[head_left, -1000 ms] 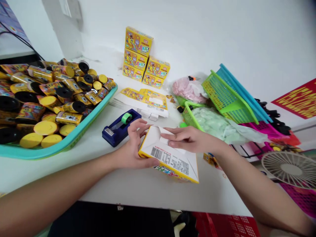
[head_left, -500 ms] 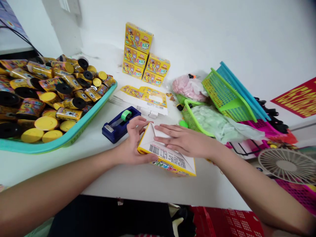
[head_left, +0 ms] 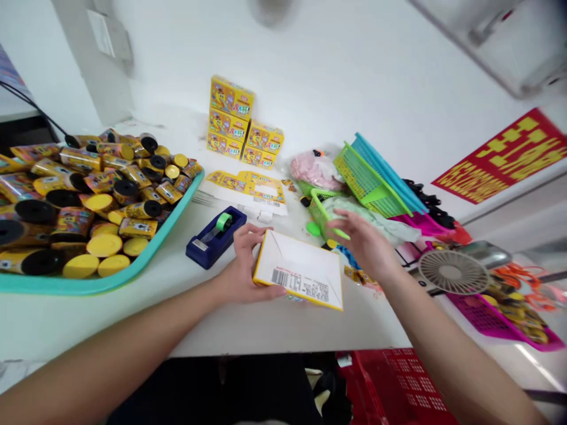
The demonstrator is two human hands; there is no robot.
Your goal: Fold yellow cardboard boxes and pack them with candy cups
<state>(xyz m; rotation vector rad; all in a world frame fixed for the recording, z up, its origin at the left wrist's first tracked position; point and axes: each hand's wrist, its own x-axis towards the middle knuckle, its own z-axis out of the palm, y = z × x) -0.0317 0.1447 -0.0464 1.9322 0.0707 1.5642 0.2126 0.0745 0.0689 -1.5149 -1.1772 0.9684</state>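
My left hand [head_left: 248, 265] grips the left end of a yellow cardboard box [head_left: 305, 265], thumb along the near side and fingers at the far corner. The box is tilted, and its white face with a barcode is turned up. Apart from the box, my right hand [head_left: 365, 242] is raised in the air to its right, fingers spread and holding nothing. Just left of the box lies a dark blue tape dispenser [head_left: 215, 236] with a green roll. Flat yellow-and-white box cardboard [head_left: 248, 189] lies behind.
At left, a turquoise tray [head_left: 168, 227] is heaped with yellow, black-capped cups. Several finished-looking yellow boxes [head_left: 230, 115] are stacked by the wall. Green baskets [head_left: 367, 177], plastic bags and a fan [head_left: 454, 271] crowd the right. Below the table edge is a red crate [head_left: 398, 378].
My right hand has lifted off the box's white face and moved right. My left hand keeps its hold. The camera view has turned to the right and up.
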